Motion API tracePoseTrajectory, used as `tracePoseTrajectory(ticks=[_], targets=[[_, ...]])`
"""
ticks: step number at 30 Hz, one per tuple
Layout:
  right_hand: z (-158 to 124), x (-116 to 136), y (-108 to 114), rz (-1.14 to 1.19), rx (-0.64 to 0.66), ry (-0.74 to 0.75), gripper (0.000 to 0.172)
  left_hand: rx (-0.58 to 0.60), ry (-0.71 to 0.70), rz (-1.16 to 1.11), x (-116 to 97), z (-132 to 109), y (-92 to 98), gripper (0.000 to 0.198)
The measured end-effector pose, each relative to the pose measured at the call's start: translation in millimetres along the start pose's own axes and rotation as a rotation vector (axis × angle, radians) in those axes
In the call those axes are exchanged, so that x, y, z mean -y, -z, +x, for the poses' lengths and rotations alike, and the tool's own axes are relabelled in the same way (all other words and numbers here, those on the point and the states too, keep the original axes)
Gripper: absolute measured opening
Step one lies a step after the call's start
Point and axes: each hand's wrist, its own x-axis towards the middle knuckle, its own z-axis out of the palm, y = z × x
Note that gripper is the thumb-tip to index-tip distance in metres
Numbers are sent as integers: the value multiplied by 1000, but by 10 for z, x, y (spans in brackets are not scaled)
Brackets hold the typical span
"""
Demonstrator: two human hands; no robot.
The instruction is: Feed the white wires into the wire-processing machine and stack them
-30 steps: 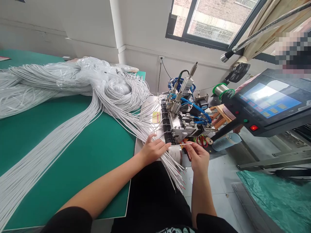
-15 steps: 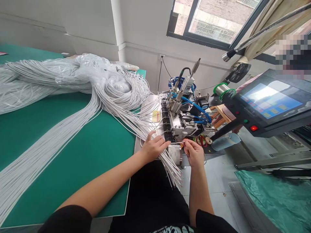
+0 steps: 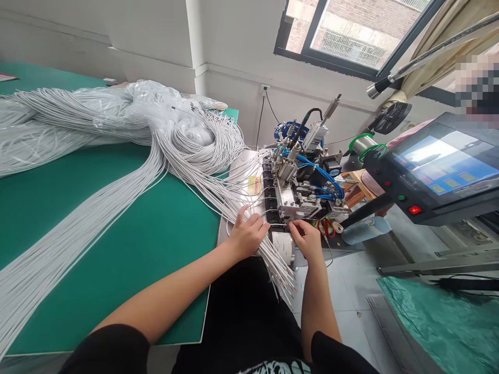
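A single white cable (image 3: 278, 224) spans the short gap between my two hands at the near end of the machine's black holder row (image 3: 268, 189). My right hand (image 3: 307, 240) pinches its end between thumb and fingertips, close against the machine (image 3: 288, 195). With fingers closed together, my left hand (image 3: 249, 236) has the same cable at its fingertips while its thumb sticks up. Beneath the left hand runs a thick bundle of white cables (image 3: 278, 270), whose reddish-tipped ends hang over the front edge. Several other cables lead into the holders.
A green table (image 3: 163, 249) on the left carries more cable bundles and plastic wrap (image 3: 150, 104). To the right are a touch-screen panel (image 3: 448, 161), a solder wire spool (image 3: 366, 145) and a small fan (image 3: 392, 118). A white cylinder (image 3: 284, 246) sits below my hands.
My right hand has moved left and slightly up with the cable end, bringing it against the machine's holder row. My left hand has stayed almost in place. The view has shifted slightly.
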Motion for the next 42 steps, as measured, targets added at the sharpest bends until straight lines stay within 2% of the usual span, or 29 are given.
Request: tracePoseTrajectory(ticks=[4, 8, 13, 17, 25, 31, 34, 37, 40, 42], targets=[[61, -54, -33, 72, 72, -45, 25, 17, 0, 2, 13, -1, -11, 21], [96, -107, -102, 317, 139, -152, 26, 35, 24, -18, 21, -6, -35, 23], [72, -180, -262, 666, 110, -356, 31, 49, 37, -50, 22, -6, -69, 25], [10, -223, -337, 740, 64, -441, 36, 64, 47, -48, 20, -17, -85, 25], [-199, -246, -120, 496, -61, -381, 43, 5, 76, -53, 54, -34, -87, 28], [-283, 10, 97, 401, -105, -302, 37, -96, -41, -90, 98, -14, -33, 24], [-305, 202, 189, 367, -8, -177, 27, -134, -160, -154, 108, 1, 22, 20], [-332, 358, 250, 350, 174, -15, 20, -138, -279, -226, 107, 5, 58, 17], [-358, 459, 257, 367, 325, 108, 28, -181, -298, -273, 103, 6, 66, 16], [-371, 500, 235, 390, 334, 160, 28, -205, -275, -289, 100, 12, 67, 15]])
